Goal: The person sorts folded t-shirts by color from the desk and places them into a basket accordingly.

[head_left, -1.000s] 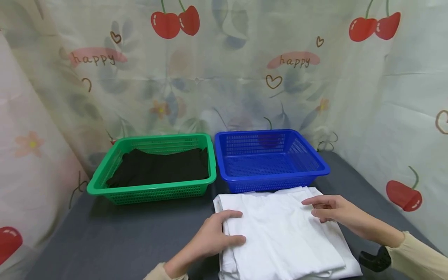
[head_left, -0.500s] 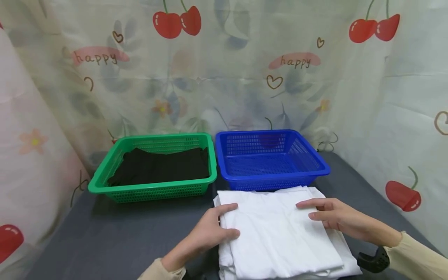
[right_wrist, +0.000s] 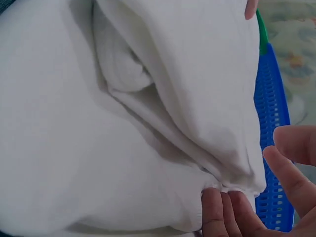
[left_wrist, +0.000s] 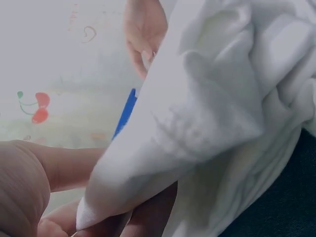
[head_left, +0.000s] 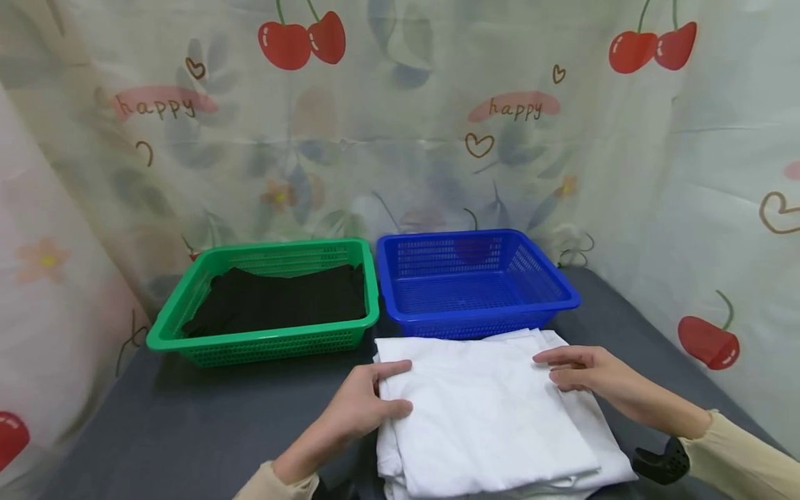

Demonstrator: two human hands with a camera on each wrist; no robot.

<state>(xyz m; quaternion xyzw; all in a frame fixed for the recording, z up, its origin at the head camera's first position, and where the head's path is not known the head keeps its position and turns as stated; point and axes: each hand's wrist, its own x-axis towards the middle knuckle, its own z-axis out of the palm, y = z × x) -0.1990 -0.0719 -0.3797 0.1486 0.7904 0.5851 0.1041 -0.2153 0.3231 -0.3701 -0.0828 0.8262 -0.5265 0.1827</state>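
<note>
A folded white garment [head_left: 481, 410] lies in layers in front of me, its upper layer set back from the lower one on the right. My left hand [head_left: 356, 406] grips its left edge, thumb on top. In the left wrist view the fingers [left_wrist: 153, 212] of that hand run under the cloth's fold. My right hand [head_left: 603, 382] rests at the garment's right edge with its forefinger reaching over the top. In the right wrist view, fingertips [right_wrist: 213, 205] touch the gathered edge of the cloth, while the thumb and forefinger stand off it.
Behind the garment stands a blue basket [head_left: 481, 323] with nothing in it. To its left is a green basket [head_left: 269, 338] holding dark folded cloth [head_left: 281, 298]. Both are on a dark grey table [head_left: 206, 423], with a printed curtain [head_left: 350, 173] hanging close behind and at the sides.
My left hand has shifted slightly away and toward the garment's left edge. The right hand moved a little inward, then back. The head view has turned slightly; the baskets stand as before.
</note>
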